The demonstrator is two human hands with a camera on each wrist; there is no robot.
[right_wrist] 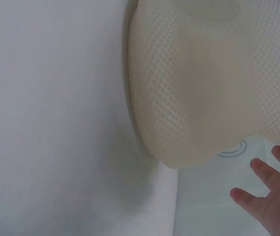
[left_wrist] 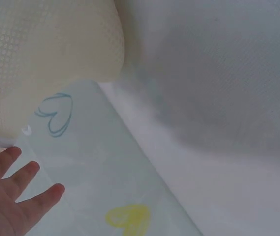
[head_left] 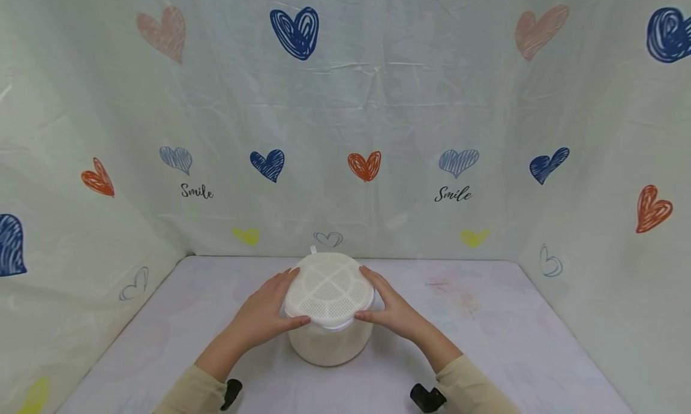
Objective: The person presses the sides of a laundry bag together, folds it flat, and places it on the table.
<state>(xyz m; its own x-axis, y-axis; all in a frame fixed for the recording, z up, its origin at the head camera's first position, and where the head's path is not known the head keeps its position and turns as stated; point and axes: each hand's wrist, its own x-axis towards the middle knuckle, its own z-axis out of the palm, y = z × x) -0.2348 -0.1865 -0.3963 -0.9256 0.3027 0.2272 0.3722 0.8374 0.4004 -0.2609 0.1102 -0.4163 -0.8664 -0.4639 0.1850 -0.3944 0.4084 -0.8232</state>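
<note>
A cream mesh laundry bag [head_left: 329,288], round and drum-shaped, stands on the white table with a holed mesh top and a small white tag at its back. My left hand [head_left: 270,309] holds the left side of its top rim, the thumb at the front and the index finger farther back. On the opposite side my right hand [head_left: 391,306] holds the rim the same way. In the left wrist view the other fingers [left_wrist: 41,199] are spread beside the bag's soft wall [left_wrist: 76,44]. The right wrist view shows spread fingers [right_wrist: 263,172] below the sagging mesh side [right_wrist: 179,98].
The white table [head_left: 486,342] runs back to a hanging sheet [head_left: 410,114] printed with hearts and "Smile", which also closes off both sides. Black wrist cameras [head_left: 427,398] sit at both cuffs. A faint reddish stain [head_left: 453,291] marks the tabletop at right.
</note>
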